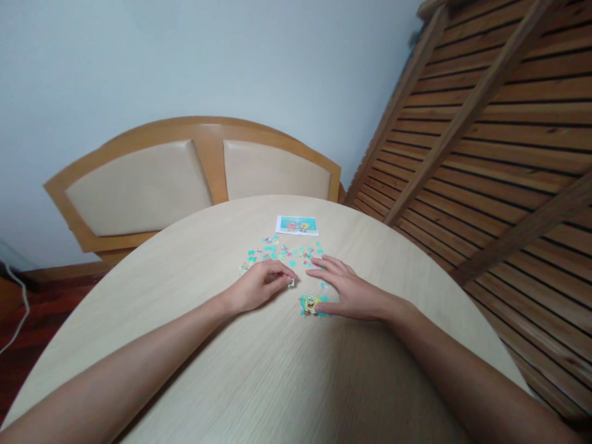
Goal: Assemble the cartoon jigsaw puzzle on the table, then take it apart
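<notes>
My left hand point(259, 285) pinches a small puzzle piece point(291, 283) between thumb and fingertips, just above or on the table. To its right, my right hand point(348, 287) has its fingers spread, with the thumb at the edge of a partly joined puzzle section point(311, 304) that shows a yellow cartoon figure on turquoise. The thumb and palm hide part of that section's right side. Beyond both hands lie several loose puzzle pieces point(283, 251), mostly turquoise. Farther back rests a reference picture point(298, 226) with a pink and a yellow cartoon figure.
The round pale wooden table point(222, 382) carries all of this. Behind it stands a wooden headboard point(215, 148) with cream padded panels, against a white wall point(208, 55). A slatted wooden frame point(490, 123) leans at the right. A white cable point(24, 308) hangs at the left.
</notes>
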Action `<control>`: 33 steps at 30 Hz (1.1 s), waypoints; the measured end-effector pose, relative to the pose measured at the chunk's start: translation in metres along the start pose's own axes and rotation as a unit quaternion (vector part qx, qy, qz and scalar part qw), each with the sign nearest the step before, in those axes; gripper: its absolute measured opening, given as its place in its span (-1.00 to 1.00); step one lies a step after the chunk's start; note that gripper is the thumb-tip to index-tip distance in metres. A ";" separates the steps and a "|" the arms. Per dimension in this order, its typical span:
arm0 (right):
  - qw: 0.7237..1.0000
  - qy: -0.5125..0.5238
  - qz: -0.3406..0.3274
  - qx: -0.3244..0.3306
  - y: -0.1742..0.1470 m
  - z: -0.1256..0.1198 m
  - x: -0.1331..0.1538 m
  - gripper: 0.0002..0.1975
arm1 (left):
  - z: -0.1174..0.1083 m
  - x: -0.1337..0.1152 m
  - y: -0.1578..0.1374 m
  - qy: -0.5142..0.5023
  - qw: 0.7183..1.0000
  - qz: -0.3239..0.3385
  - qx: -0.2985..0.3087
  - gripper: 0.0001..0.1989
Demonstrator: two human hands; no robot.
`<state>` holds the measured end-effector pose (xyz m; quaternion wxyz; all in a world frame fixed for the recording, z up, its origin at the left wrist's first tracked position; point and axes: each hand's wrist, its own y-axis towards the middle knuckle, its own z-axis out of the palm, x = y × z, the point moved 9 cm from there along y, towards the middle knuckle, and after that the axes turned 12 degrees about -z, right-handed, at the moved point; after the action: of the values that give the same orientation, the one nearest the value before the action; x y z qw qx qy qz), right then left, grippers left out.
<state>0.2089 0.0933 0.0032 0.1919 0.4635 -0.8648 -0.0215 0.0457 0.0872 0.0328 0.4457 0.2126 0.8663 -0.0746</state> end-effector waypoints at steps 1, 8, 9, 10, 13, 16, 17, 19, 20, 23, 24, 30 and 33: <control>1.000 -0.004 0.002 -0.007 0.002 0.000 0.003 -0.21 | 0.007 -0.004 -0.003 -0.004 1.000 0.010 -0.002 -0.77; 0.993 -0.008 -0.071 -0.094 0.016 -0.017 0.036 -0.55 | 0.019 0.011 -0.009 -0.136 0.990 -0.025 -0.036 -0.80; 0.991 0.000 -0.086 -0.103 0.016 -0.019 0.041 -0.58 | 0.019 0.012 -0.009 -0.145 0.988 -0.027 -0.034 -0.79; 0.989 0.008 -0.100 -0.111 0.016 -0.020 0.046 -0.62 | 0.019 0.012 -0.009 -0.153 0.987 -0.030 -0.031 -0.76; 0.980 0.026 -0.138 -0.139 0.016 -0.023 0.058 -0.77 | 0.020 0.011 -0.008 -0.183 0.982 -0.034 -0.020 -0.70; 0.971 0.024 -0.168 -0.168 0.015 -0.027 0.063 -0.85 | 0.021 0.008 -0.008 -0.208 0.978 -0.031 -0.010 -0.68; 0.969 0.021 -0.173 -0.175 0.014 -0.029 0.063 -0.84 | 0.020 0.007 -0.009 -0.204 0.979 -0.026 -0.012 -0.70; 0.968 0.015 -0.172 -0.181 0.012 -0.033 0.061 -0.83 | 0.015 0.005 -0.010 -0.161 0.987 -0.007 -0.027 -0.76; 0.969 0.012 -0.169 -0.179 0.012 -0.034 0.059 -0.83 | 0.011 0.002 -0.012 -0.120 0.992 0.010 -0.037 -0.79; 0.975 0.006 -0.159 -0.154 0.010 -0.036 0.055 -0.83 | 0.008 -0.009 -0.017 0.030 0.995 0.088 -0.037 -0.85; 0.977 0.006 -0.158 -0.144 0.009 -0.035 0.055 -0.82 | 0.011 -0.012 -0.019 0.071 0.990 0.119 -0.023 -0.84; 0.985 0.014 -0.150 -0.085 0.010 -0.024 0.058 -0.77 | 0.027 -0.018 -0.025 0.190 0.962 0.194 0.039 -0.83; 0.988 0.013 -0.145 -0.055 0.012 -0.016 0.059 -0.76 | 0.028 -0.018 -0.025 0.198 0.960 0.194 0.040 -0.81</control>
<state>0.1759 0.0548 0.0387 0.2234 0.5727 -0.7835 -0.0908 0.0648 0.0505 0.0287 0.2622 0.4051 0.8756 0.0221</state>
